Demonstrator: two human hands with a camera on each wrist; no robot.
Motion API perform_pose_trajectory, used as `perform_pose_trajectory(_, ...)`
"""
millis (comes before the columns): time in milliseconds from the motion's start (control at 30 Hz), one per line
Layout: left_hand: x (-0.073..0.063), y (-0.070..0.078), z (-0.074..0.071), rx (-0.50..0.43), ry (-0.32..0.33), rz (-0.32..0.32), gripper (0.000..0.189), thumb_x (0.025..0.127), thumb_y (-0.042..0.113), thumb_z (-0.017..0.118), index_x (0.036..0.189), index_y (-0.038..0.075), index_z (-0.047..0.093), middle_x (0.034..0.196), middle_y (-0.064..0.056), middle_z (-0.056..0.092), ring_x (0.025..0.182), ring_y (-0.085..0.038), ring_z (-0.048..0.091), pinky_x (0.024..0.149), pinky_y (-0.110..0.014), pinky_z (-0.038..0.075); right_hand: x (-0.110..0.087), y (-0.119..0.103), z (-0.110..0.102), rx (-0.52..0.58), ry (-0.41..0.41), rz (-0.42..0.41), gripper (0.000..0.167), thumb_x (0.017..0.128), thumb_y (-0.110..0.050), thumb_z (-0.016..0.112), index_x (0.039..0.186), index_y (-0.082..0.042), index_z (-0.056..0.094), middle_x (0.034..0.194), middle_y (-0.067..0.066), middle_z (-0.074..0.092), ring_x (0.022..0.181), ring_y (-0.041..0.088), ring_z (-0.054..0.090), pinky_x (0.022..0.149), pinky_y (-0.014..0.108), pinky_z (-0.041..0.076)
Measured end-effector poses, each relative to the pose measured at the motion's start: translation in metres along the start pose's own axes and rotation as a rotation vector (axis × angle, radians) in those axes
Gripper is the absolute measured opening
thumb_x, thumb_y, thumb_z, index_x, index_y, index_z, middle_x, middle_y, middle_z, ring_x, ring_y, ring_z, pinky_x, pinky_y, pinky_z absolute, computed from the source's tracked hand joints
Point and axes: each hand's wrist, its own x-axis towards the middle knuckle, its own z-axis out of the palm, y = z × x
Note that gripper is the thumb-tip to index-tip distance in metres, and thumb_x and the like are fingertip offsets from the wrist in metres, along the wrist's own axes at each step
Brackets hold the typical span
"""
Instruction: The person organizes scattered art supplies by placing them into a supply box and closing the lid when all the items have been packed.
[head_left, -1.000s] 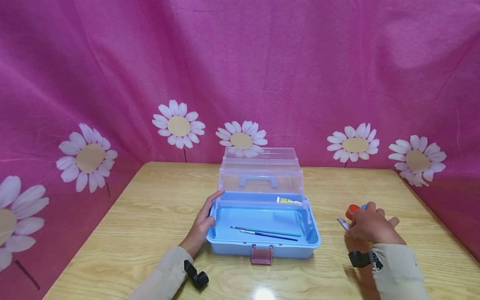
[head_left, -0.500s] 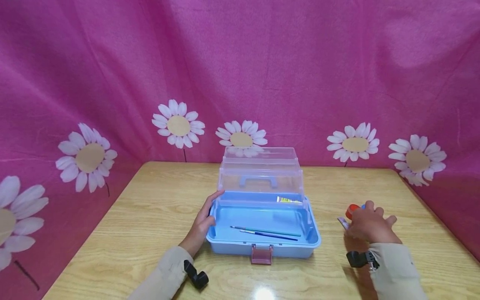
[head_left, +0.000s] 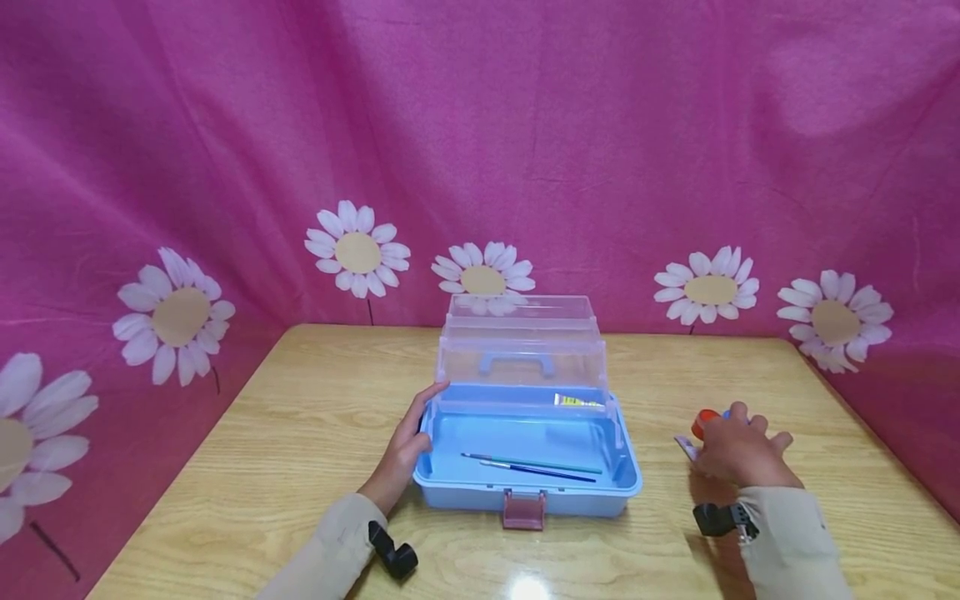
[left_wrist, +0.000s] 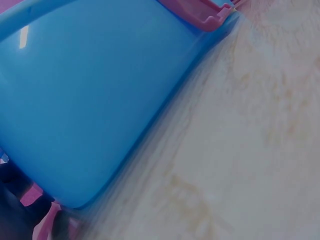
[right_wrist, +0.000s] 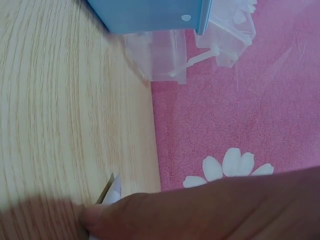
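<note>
Yellow tube (head_left: 577, 401) label too small to read. Left grip (head_left: 401, 454) holding blue box (head_left: 465, 500) at left rim; right grip (head_left: 742, 450) pinching white tube (head_left: 684, 447), right of box, well short of far desk (head_left: 300, 400) edge.

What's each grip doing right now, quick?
Left grip: holding the blue box by its left edge.
Right grip: pinching a small pale tube.

Bright glare on table (head_left: 528, 587), dim left-wrist view
</note>
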Motion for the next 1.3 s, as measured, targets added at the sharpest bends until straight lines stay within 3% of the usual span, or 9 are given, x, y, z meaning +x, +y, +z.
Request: perform_pose_trajectory(1300,0.0002,0.0026,-0.0003,0.000,-0.009,-0.014,0.078,0.079,0.001,0.038,0.144,0.045,0.034,0.156,0.018,0.015,0.145,-0.017,0.013,0.112,-0.062,0.011,-0.0039,0.0086,-0.0070,0.115,-0.010,-0.038,0.022,0.074,-0.026,0.080,0.080,-0.008,0.070,0.091,0.021,0.040,0.085,0.041,0.040,0.078,0.068,0.021)
